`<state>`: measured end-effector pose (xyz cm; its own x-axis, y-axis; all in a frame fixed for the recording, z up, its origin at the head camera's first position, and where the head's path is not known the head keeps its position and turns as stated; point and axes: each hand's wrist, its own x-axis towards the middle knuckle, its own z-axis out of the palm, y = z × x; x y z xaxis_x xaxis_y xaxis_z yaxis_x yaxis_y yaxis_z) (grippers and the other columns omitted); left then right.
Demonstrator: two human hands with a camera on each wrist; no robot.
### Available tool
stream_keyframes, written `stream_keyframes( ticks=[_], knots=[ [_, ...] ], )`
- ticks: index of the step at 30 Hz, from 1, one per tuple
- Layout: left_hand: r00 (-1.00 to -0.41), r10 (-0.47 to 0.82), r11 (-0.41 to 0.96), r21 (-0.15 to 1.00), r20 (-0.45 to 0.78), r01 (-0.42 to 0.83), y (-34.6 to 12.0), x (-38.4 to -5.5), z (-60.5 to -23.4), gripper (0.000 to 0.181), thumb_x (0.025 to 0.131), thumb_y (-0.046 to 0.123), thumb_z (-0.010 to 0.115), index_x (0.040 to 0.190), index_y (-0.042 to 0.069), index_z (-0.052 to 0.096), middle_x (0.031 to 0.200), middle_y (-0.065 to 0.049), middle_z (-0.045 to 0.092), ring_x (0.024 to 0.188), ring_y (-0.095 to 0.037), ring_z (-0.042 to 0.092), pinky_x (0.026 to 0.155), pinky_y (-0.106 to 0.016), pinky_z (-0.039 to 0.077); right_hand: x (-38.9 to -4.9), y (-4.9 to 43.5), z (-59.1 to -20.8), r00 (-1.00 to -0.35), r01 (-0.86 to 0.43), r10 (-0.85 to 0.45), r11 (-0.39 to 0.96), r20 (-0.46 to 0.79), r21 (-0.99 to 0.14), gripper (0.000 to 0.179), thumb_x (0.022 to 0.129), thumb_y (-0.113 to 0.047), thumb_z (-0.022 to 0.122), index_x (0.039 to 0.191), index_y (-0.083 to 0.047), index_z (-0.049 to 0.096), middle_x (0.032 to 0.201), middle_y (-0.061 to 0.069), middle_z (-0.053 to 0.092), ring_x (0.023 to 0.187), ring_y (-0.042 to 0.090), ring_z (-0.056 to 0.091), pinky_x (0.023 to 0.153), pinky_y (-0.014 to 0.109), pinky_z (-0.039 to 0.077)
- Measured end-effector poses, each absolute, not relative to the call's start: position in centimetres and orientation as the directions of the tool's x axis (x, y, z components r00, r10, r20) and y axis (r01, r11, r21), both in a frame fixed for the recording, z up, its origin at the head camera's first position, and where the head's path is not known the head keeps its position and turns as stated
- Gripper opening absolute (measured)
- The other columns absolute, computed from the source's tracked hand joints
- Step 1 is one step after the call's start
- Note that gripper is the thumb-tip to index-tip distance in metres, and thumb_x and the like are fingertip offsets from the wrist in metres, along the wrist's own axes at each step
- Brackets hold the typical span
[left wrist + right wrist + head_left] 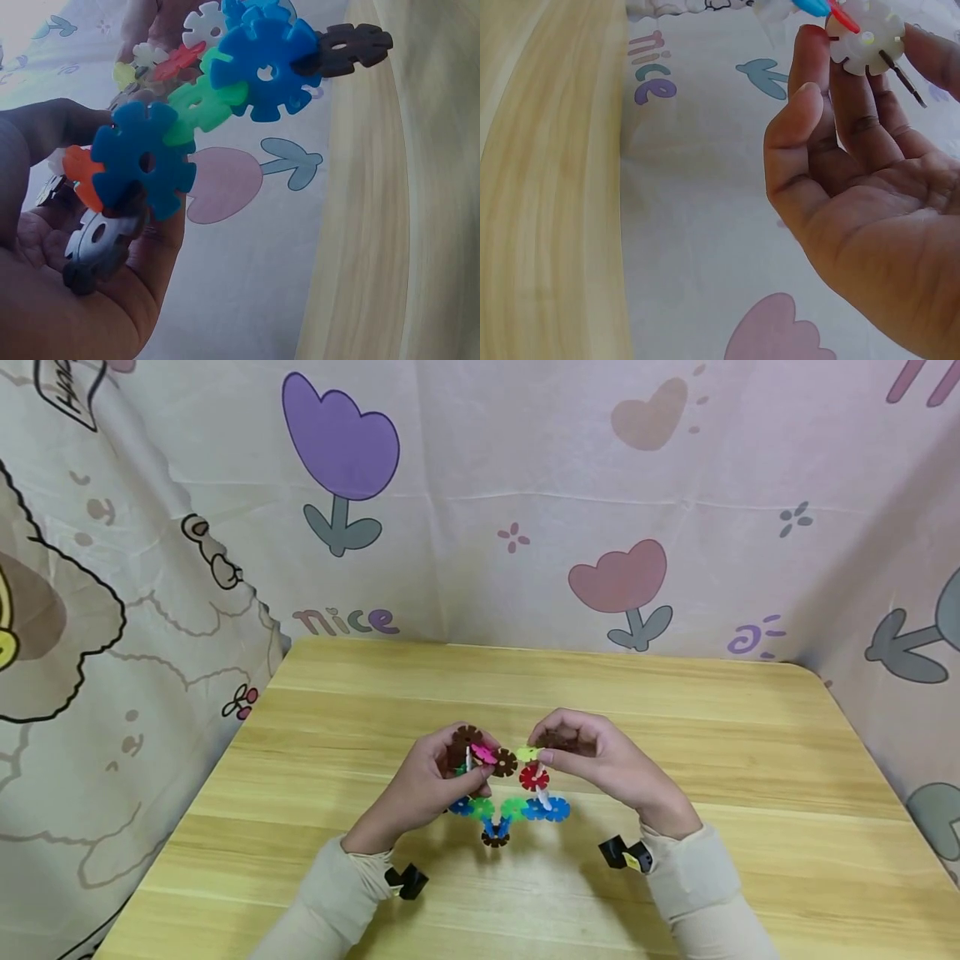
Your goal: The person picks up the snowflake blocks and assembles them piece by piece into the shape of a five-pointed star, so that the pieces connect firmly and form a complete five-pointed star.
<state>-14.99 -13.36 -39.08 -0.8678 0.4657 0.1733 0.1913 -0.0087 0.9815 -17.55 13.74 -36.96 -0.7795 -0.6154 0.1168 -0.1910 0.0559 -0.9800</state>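
Notched plastic snowflake discs, slotted together into a chain, hang between both hands above the table. My left hand [435, 783] grips its left side, near a pink disc [483, 753] and a brown disc [506, 763]. On the other side my right hand [615, 767] pinches a yellow-green disc [527, 753] above a red disc [534, 778]. Blue discs [557, 809] and green ones form the lower part, with a brown disc [495, 837] at the bottom. In the right wrist view a pale disc [866, 46] sits between thumb and fingers. The left palm partly hides the chain.
A wood-grain table [360, 693] lies beneath the hands. Behind it hangs a pale cloth [480, 577] printed with flowers, meeting the table's back edge. Small black devices [407, 882] are worn at both wrists.
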Motion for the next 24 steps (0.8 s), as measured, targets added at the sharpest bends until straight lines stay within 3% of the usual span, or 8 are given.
stream_keyframes(
  ticks=[13,24],
  knots=[
    [-0.875,0.447,-0.014,0.980,0.184,0.199,-13.26,-14.90,-38.92,0.022,0.099,-0.001,0.068,0.120,0.001,0.064,0.103,-0.017,0.068,0.076,-0.024,0.072,0.069,-0.041,0.065,-17.81,13.86,-37.17,-0.746,-0.243,-0.646,0.039,0.161,-0.969,0.019,0.101,-0.004,0.065,0.120,0.000,0.063,0.106,0.015,0.071,0.094,0.027,0.069,0.091,0.035,0.058],
    [-0.881,0.441,-0.118,0.984,0.172,0.133,-13.05,-15.06,-38.99,0.019,0.097,-0.005,0.068,0.115,-0.005,0.060,0.104,-0.022,0.068,0.084,-0.026,0.075,0.078,-0.044,0.063,-17.43,13.22,-37.16,-0.793,-0.189,-0.597,0.052,0.122,-0.981,0.027,0.099,-0.006,0.070,0.125,-0.003,0.063,0.113,0.018,0.070,0.100,0.030,0.068,0.092,0.037,0.058]
  ],
)
